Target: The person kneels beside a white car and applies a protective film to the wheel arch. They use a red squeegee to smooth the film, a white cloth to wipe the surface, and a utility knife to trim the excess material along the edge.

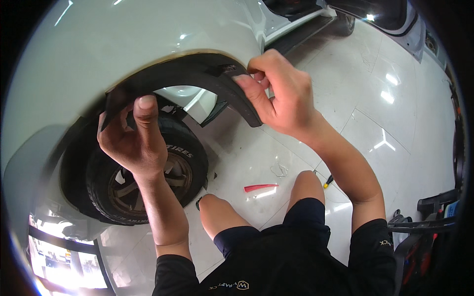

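A curved black wheel arch trim point(190, 74) spans the space in front of the white car fender point(148, 32), between my two hands. My left hand point(136, 140) grips its left end, thumb on the near side and fingers partly hidden behind it. Toward the other end, my right hand point(291, 101) pinches at the trim's outer edge, thumb and index finger bent together. Whether a thin piece sits in that pinch is not clear. A small dark, shiny patch shows on the trim beside the right fingertips. Below the trim is the black tire point(187, 148) on a bronze-coloured rim.
On the glossy tiled floor point(345, 148) lie a red strip point(260, 187), a clear crumpled scrap point(279, 169) and a yellow-and-black tool point(328, 181). A dark side step point(296, 39) runs along the car. Black equipment point(429, 222) stands at the right.
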Action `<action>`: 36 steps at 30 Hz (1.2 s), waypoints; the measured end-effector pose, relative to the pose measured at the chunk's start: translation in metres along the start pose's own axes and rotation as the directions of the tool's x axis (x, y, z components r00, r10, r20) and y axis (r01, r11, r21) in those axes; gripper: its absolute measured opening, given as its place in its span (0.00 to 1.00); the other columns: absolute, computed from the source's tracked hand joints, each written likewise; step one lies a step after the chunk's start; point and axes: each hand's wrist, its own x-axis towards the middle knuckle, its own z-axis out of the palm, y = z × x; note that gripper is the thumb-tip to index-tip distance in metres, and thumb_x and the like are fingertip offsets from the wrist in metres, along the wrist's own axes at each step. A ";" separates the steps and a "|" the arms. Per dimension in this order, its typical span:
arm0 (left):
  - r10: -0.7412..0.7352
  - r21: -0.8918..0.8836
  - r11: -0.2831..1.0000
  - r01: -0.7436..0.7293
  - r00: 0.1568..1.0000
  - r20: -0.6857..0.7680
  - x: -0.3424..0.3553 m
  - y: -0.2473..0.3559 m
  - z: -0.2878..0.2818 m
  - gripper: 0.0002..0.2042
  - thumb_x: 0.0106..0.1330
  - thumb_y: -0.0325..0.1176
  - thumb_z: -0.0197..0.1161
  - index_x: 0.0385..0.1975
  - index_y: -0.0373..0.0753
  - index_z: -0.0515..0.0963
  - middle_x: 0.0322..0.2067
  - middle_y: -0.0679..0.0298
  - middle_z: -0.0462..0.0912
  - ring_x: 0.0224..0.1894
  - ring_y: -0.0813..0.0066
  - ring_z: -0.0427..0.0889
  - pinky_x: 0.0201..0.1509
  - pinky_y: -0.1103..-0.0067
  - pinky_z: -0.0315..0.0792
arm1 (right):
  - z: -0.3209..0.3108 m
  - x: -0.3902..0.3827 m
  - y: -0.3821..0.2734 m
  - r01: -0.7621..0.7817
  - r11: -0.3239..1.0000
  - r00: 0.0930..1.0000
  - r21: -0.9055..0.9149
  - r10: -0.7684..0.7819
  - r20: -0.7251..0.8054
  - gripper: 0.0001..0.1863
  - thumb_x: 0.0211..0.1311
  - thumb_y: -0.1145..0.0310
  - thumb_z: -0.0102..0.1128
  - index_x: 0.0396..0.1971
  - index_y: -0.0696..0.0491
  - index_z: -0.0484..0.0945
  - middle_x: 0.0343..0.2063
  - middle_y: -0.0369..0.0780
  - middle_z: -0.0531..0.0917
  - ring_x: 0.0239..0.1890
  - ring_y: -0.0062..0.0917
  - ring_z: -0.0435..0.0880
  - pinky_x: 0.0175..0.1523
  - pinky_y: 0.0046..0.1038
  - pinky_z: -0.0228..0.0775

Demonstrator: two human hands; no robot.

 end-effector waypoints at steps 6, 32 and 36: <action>0.043 -0.139 0.989 -0.047 0.999 -0.031 0.004 0.003 0.000 0.06 0.68 0.27 0.70 0.35 0.29 0.84 0.27 0.66 0.85 0.30 0.82 0.79 0.36 0.83 0.70 | 0.013 0.072 -0.037 0.198 0.980 0.967 -0.020 -0.198 -0.158 0.17 0.57 0.65 0.78 0.35 0.55 0.75 0.23 0.36 0.77 0.18 0.24 0.75 0.23 0.25 0.69; -0.213 0.058 0.977 0.205 0.942 0.258 0.013 0.026 -0.022 0.07 0.74 0.30 0.63 0.37 0.32 0.82 0.28 0.67 0.81 0.31 0.83 0.77 0.38 0.83 0.70 | 0.009 0.113 0.000 0.567 0.820 0.824 0.082 -0.563 -0.062 0.11 0.57 0.73 0.70 0.28 0.51 0.72 0.23 0.36 0.76 0.19 0.29 0.80 0.22 0.29 0.69; -0.418 0.094 0.907 0.410 0.901 0.111 0.005 0.074 -0.013 0.07 0.73 0.29 0.63 0.41 0.31 0.79 0.27 0.61 0.84 0.29 0.76 0.82 0.34 0.79 0.75 | 0.014 0.103 0.007 0.577 0.816 0.812 0.038 -0.567 -0.138 0.09 0.59 0.76 0.69 0.29 0.56 0.74 0.24 0.39 0.78 0.17 0.26 0.74 0.20 0.26 0.65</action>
